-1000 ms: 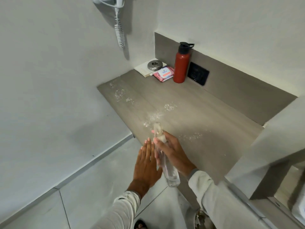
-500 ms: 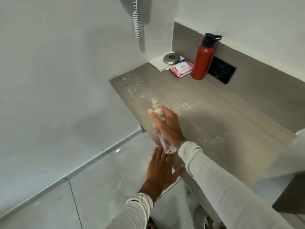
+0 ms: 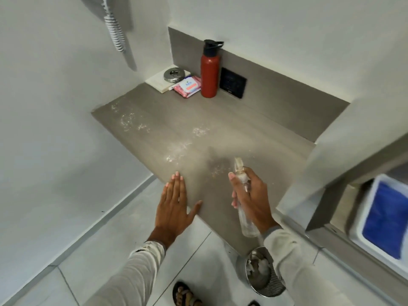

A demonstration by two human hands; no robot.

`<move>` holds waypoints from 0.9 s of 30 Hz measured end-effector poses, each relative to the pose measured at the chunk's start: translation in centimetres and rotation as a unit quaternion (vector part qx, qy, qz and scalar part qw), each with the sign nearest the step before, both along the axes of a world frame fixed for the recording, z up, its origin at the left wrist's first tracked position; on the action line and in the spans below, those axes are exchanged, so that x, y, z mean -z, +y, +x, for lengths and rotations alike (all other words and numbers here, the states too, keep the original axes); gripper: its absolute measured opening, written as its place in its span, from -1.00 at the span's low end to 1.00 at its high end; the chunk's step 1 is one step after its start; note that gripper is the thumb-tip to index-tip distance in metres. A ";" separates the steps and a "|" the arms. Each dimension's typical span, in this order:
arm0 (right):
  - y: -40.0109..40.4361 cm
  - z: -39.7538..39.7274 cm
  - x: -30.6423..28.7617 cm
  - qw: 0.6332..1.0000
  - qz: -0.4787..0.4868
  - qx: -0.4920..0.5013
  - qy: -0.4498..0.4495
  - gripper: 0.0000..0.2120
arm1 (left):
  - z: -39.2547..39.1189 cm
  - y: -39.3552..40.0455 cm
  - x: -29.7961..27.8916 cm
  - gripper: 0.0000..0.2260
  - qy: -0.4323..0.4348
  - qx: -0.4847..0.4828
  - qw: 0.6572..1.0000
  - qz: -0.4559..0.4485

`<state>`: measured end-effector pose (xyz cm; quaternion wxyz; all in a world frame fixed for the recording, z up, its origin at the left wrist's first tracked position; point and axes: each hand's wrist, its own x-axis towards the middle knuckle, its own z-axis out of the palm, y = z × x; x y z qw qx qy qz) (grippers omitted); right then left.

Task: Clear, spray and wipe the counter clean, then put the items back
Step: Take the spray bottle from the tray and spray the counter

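A grey counter (image 3: 254, 133) juts from the wall, with white wet specks across its left and middle and a faint mist above its middle. My right hand (image 3: 254, 197) grips a clear spray bottle (image 3: 245, 208) over the counter's near edge, nozzle pointing away, forefinger on the top. My left hand (image 3: 174, 204) lies flat and open at the counter's front edge, fingers together. At the back corner stand a red bottle (image 3: 209, 74) with a black cap, a pink wipes packet (image 3: 187, 87), and a metal dish (image 3: 174, 75) on a white book (image 3: 157, 81).
A black wall socket (image 3: 233, 82) sits behind the red bottle. A coiled white cord (image 3: 114, 32) hangs on the left wall. A metal bin (image 3: 263, 272) stands on the tiled floor under the counter. A white ledge (image 3: 353, 138) and a blue-and-white tray (image 3: 384, 219) lie to the right.
My right hand has moved the spray bottle right, toward the counter's near edge. My left hand has come up from below the counter and rests at its front edge. Mist now hangs over the middle.
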<state>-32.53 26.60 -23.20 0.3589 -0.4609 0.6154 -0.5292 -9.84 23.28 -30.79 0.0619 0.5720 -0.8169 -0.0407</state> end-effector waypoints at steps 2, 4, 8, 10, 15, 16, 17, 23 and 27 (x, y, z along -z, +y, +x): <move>2.1 -1.6 -0.2 1.000 -0.006 0.029 0.002 -0.81 | -0.4 0.0 -0.2 -0.22 -0.009 0.010 1.000 -0.013; 4.3 -3.3 -0.5 0.998 -0.020 0.055 0.006 -0.79 | -1.1 0.2 -0.5 -0.25 -0.019 0.016 0.999 -0.028; 9.7 -8.4 -1.3 0.988 -0.066 0.138 -0.034 -0.75 | -5.8 1.9 -1.2 -0.29 -0.026 0.055 0.997 -0.053; 12.3 -11.7 -2.1 0.975 -0.100 0.195 -0.041 -0.60 | -10.1 3.4 -1.8 -0.29 -0.006 0.082 0.995 -0.057; 17.2 -21.4 -5.4 0.921 -0.183 0.343 0.012 -0.46 | -23.3 7.7 -4.0 -0.30 0.044 0.160 0.984 -0.059; 18.2 -23.3 -5.8 0.913 -0.188 0.362 0.022 -0.46 | -26.1 8.7 -4.5 -0.30 0.048 0.176 0.981 -0.057; 19.3 -25.2 -5.9 0.906 -0.188 0.377 0.033 -0.44 | -28.7 9.7 -4.9 -0.30 0.056 0.194 0.978 -0.048; 23.6 -35.2 -3.7 0.880 -0.155 0.444 0.067 -0.48 | -40.2 14.7 -4.9 -0.16 0.065 0.346 0.935 0.029; 23.4 -40.5 -2.3 0.881 -0.144 0.449 0.035 -0.44 | -43.4 16.0 -3.8 -0.03 0.020 0.396 0.918 0.014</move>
